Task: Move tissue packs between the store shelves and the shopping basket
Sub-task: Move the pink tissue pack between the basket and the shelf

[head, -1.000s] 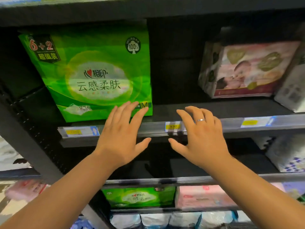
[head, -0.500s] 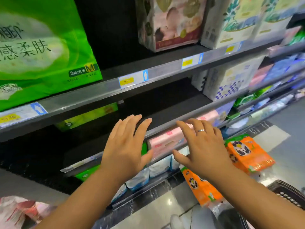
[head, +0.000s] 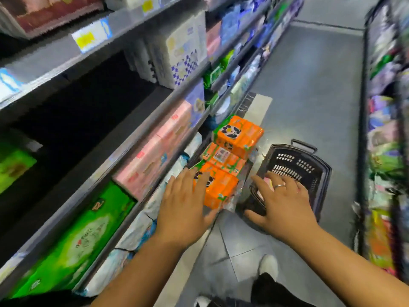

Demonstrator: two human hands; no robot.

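Three orange tissue packs with panda faces [head: 238,136] lie in a row on the floor beside the bottom shelf. A black shopping basket [head: 318,171] stands on the floor to their right, and something pink shows inside it. My left hand [head: 183,209] is spread flat, fingers straight, over the nearest orange pack [head: 219,187]. My right hand [head: 283,202], a ring on one finger, hovers with fingers spread over the basket's near rim. Neither hand holds anything.
Shelves run along the left with a green pack [head: 73,242], pink packs [head: 155,151] and a white chequered pack [head: 183,52]. A second shelf row [head: 385,129] lines the right. The grey aisle floor [head: 309,85] stretches ahead. My shoes [head: 269,265] show below.
The view has swung down from the upper shelf with the big green pack to the floor. Both hands dropped with it, still spread, and now hang over the orange packs and the basket.
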